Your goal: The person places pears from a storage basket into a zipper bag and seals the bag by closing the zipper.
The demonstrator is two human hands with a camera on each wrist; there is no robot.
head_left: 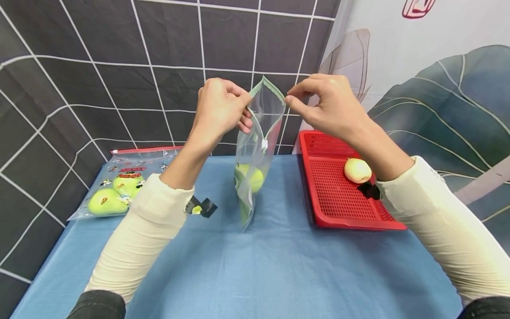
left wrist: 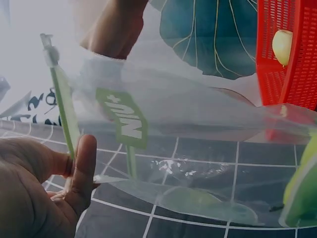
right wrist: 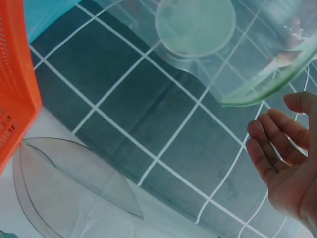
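Note:
A clear zip bag (head_left: pixel 268 110) with a green-edged mouth hangs upright at the centre, its mouth spread apart and a white slider (head_left: pixel 264 144) low on the zip line. A yellow-green fruit (head_left: pixel 255 179) lies in its lower part. My left hand (head_left: pixel 223 106) pinches the bag's left top edge between thumb and fingers. Beside the right top edge, my right hand (head_left: pixel 328 99) has its fingers loosely bent. In the right wrist view a gap shows between the right hand's thumb and fingers, close to the green rim (right wrist: pixel 247 101). A green printed label (left wrist: pixel 121 116) shows in the left wrist view.
A red basket (head_left: pixel 324 212) at the right holds a pale yellow round fruit (head_left: pixel 357 170). At the left lies a red-topped zip bag (head_left: pixel 99 177) with yellow-green fruits inside. A dark tiled-pattern sheet (head_left: pixel 167 40) stands behind the blue cloth (head_left: pixel 247 270).

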